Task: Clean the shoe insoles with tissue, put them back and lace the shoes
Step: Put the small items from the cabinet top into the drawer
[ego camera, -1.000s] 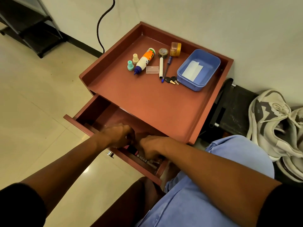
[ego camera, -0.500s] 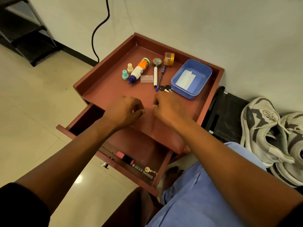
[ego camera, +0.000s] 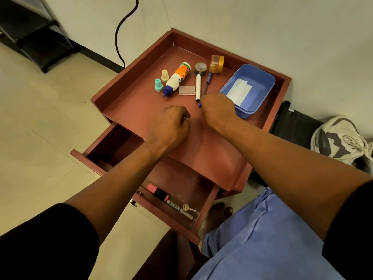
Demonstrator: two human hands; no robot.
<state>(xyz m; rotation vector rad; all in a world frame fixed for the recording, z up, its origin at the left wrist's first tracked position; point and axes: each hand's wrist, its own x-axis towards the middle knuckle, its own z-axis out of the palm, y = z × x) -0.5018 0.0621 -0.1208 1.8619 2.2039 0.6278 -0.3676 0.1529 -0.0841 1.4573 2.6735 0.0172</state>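
While curled, both hands [ego camera: 169,126] hover above table [ego camera: 212,150].

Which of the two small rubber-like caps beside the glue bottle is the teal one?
The teal cap, nearer the table's left edge; the cream cap stands between it and the glue bottle.

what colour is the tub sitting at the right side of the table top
The tub is light blue, with white folded paper inside; the head view shows it.

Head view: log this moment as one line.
left hand: curled, over table top | right hand: by blue tub | drawer: open | shoes: untouched
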